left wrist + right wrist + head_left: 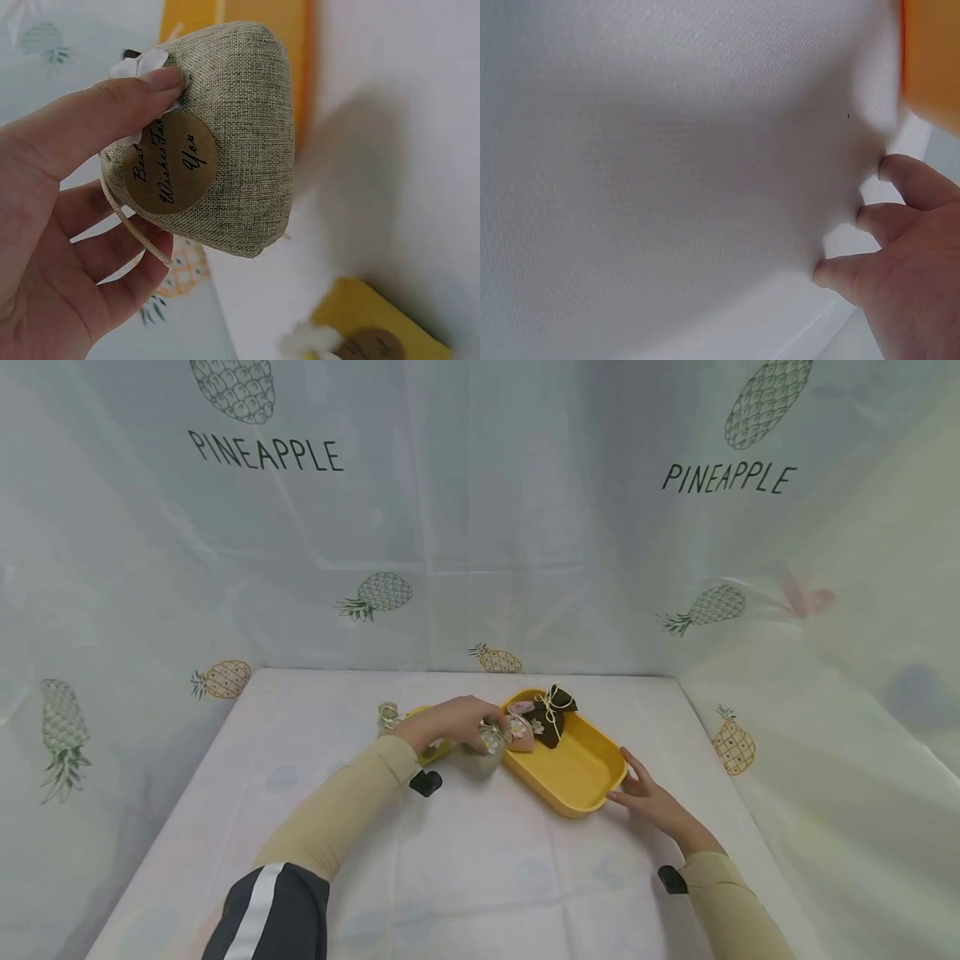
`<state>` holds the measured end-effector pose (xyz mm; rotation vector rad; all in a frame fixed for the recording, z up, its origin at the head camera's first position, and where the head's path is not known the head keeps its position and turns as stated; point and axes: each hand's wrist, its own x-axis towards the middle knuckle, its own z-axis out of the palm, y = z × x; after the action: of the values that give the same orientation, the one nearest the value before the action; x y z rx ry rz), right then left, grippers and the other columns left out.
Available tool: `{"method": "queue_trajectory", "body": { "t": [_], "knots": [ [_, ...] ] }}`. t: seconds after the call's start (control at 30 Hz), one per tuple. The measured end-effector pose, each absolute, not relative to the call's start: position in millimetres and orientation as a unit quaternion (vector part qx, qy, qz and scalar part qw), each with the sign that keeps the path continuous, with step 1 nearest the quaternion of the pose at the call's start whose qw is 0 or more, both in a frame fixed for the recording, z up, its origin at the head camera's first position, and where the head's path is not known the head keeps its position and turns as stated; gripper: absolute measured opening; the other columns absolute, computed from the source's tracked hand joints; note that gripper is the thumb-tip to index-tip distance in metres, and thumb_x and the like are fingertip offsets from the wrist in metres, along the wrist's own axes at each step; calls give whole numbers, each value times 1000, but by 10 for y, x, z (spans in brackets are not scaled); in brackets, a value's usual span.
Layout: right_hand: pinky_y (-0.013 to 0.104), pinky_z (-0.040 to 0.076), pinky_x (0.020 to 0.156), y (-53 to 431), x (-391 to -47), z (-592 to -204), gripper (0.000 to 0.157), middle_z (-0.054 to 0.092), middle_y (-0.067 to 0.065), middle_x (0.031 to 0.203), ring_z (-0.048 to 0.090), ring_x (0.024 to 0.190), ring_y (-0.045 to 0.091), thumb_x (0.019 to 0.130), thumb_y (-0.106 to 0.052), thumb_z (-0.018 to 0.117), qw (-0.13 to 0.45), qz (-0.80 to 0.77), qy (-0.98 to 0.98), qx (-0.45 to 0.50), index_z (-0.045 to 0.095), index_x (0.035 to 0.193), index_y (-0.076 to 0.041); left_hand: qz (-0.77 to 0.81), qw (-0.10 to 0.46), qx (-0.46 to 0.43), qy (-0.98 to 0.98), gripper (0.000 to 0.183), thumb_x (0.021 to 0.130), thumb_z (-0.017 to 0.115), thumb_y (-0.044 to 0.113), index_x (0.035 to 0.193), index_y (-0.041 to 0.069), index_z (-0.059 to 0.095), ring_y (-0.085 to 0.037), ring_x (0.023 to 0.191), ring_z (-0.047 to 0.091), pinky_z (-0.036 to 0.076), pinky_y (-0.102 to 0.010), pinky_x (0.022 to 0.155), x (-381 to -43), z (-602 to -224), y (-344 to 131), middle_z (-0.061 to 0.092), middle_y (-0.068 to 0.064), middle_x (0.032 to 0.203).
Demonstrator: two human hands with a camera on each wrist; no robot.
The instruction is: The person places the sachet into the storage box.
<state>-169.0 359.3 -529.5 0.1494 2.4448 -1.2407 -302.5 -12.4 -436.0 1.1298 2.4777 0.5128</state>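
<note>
Sachet of grey-green weave (247, 150), labelled "Best Wishes For You", is pinched between the thumb and fingers of the left hand (459, 720), just left of the yellow tray (581, 777). Right hand (662, 806), fingers spread and gripping nothing, touches the tray's right end. Inside the tray's far end lie pink (521, 742) and dark brown pouches (553, 735); a yellow pouch (375, 309) sits left, partly hidden in the head view.

Tabletop booth (465, 877) with pineapple-print curtains (510, 527)
</note>
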Motion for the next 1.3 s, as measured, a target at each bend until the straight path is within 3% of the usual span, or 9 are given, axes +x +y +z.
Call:
{"method": "queue_trajectory", "body": {
  "t": [0.6, 1.3],
  "knots": [
    [75, 12, 102, 3595, -1696, -5287, 96, 18, 27, 155, 14, 140, 52, 91, -49, 64, 197, -447, 871, 50, -5, 156, -36, 221, 128, 402, 879, 38, 77, 84, 23, 110, 22, 65, -12, 101, 55, 45, -29, 90, -3117, -4192, 404, 63, 6, 115],
    [73, 13, 103, 3595, -1690, -5305, 96, 16, 27, 156, 14, 141, 50, 90, -47, 65, 185, -455, 870, 49, -4, 156, -35, 187, 121, 377, 899, 40, 78, 84, 28, 111, 25, 62, -12, 106, 53, 43, -28, 94, -3091, -4585, 756, 60, 4, 119]
  ]
}}
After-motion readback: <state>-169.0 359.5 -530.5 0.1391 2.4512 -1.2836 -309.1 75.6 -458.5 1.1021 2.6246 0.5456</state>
